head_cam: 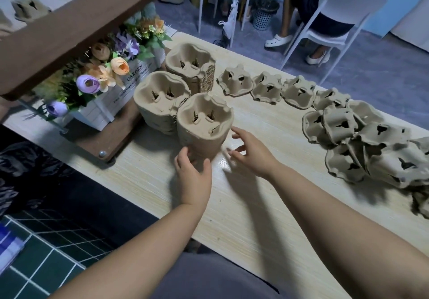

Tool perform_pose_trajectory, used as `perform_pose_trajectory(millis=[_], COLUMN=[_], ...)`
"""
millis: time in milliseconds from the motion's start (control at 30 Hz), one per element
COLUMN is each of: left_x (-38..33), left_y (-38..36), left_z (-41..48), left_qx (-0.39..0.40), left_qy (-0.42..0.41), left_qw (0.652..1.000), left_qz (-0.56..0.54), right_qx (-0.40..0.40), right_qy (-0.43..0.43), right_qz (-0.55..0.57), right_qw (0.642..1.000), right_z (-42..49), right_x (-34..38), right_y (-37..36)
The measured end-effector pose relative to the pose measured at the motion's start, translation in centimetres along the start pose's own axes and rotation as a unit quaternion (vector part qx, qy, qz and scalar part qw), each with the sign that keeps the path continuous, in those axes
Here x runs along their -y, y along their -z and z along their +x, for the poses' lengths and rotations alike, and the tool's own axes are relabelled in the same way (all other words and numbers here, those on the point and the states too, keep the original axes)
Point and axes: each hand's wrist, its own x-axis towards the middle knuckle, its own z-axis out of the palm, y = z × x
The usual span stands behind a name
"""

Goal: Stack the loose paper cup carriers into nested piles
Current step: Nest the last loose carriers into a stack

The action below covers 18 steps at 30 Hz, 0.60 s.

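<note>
Three tall nested piles of brown paper cup carriers stand on the pale wooden table (243,205): a near pile (204,124), a left pile (160,99) and a far pile (190,63). My left hand (192,173) cups the near pile's base, fingers curled against its side. My right hand (250,152) hovers just right of that pile, fingers spread, holding nothing. Three loose carriers lie upside down in a row (267,87) behind. A jumbled heap of loose carriers (371,145) covers the table's right end.
A white crate of artificial flowers (104,82) sits on a brown shelf base left of the piles, under a brown shelf board (76,24). Seated people on white chairs (343,13) and a small bin (264,13) are beyond the table's far edge.
</note>
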Motion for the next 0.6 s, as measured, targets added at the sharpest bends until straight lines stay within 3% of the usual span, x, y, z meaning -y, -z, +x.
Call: perform_pose_trajectory(millis=[100, 200, 367, 600], left_x=[0.1, -0.9, -5.4, -13.5], left_y=[-1.3, -3.9, -9.7, -15.1], left_z=[-2.0, -3.3, -0.4, 10.0], left_qx=[0.048, 0.121, 0.211, 0.207], left_qy=[0.008, -0.036, -0.116, -0.160], left_qw=[0.999, 0.989, 0.942, 0.884], left_qz=[0.018, 0.071, 0.232, 0.386], right_qx=[0.027, 0.037, 0.035, -0.019], right_qy=[-0.016, -0.033, -0.053, -0.073], right_qz=[-0.037, -0.084, -0.210, -0.291], right_qw=[0.999, 0.995, 0.976, 0.954], right_z=[-1.7, -3.1, -3.0, 4.1], right_x=[-2.2, -4.7, -7.9, -10.0], right_y=[1.4, 4.7, 11.9, 17.4])
